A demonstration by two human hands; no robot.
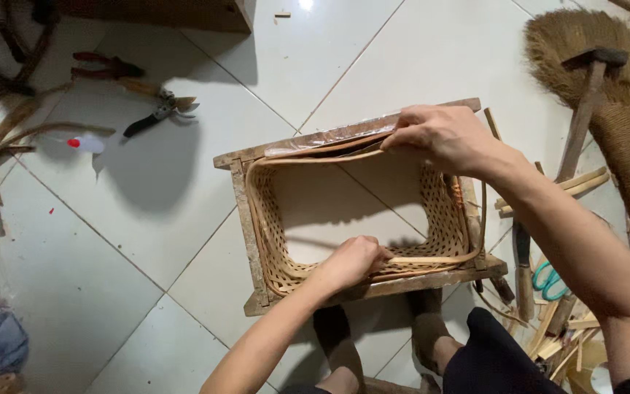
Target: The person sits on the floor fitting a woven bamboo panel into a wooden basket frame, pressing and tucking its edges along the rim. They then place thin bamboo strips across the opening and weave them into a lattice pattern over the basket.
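White tiled floor (147,241) fills my view. Nearest me, my left hand (351,263) is curled tight on the front rim of the open-weave rattan basket (271,241), which sits inside a rough rectangular wooden frame (246,219). Beyond, my right hand (442,135) clamps the thin cane rim strip (322,155) against the far edge. Farther off lie black-handled pruning shears (158,113) and a straw broom (607,87).
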